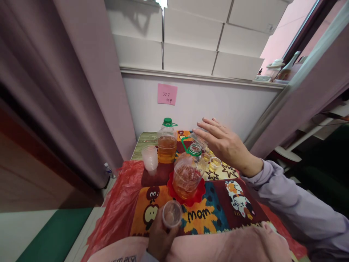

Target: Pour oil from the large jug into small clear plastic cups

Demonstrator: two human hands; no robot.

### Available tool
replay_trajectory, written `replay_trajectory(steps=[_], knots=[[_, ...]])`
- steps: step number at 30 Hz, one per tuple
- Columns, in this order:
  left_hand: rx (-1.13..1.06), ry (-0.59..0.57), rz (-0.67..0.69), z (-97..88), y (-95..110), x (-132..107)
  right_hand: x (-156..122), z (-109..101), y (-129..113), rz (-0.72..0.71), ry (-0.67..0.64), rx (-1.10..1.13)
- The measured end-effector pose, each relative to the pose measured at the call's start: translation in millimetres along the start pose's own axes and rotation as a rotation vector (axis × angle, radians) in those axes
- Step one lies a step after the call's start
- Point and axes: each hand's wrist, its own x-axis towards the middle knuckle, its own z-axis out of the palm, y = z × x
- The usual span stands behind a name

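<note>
My left hand (160, 234), near the table's front edge, has its fingers wrapped round a clear plastic cup (172, 214) with its mouth facing up. My right hand (227, 143) is raised at the neck of an open, big plastic bottle (188, 176), holding a tilted clear cup (199, 140) by the bottle's mouth. The fingers stretch over this cup; the thumb is hidden. Amber liquid partly fills the bottle, which has a green handle (185, 143) and stands in a red scalloped dish (202, 191).
A capped bottle (167, 147) of amber liquid stands behind, beside a stack of clear cups (149, 158). Small cups (215, 163) with yellowish liquid are right of the open bottle. Red plastic sheeting (117, 196) hangs over the table's left side. A wall (218, 105) closes the back.
</note>
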Motion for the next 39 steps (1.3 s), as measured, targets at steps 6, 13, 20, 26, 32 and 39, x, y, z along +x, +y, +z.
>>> replay_trajectory(steps=[6,13,20,26,32,39], knots=[[-0.01,0.026,0.02,3.3,-2.3,-0.9,-32.7,-0.7,-40.1,0.302,0.284,0.056],[0.008,-0.127,0.072,0.6,1.1,-1.2,-125.4,72.1,-164.8,0.766,0.281,0.855],[0.035,-0.108,0.171,3.6,-10.9,-4.0,-164.9,121.2,-202.5,0.706,0.171,0.802],[0.029,-0.14,0.159,2.0,-11.4,-1.9,-187.4,129.3,-204.7,0.442,-0.023,0.66],[0.102,-0.079,0.074,1.3,-12.9,-0.3,-198.2,111.4,-131.0,0.766,0.335,0.528],[0.047,0.086,-0.028,8.3,-12.1,-0.2,-205.1,163.5,16.0,1.335,0.328,0.442]])
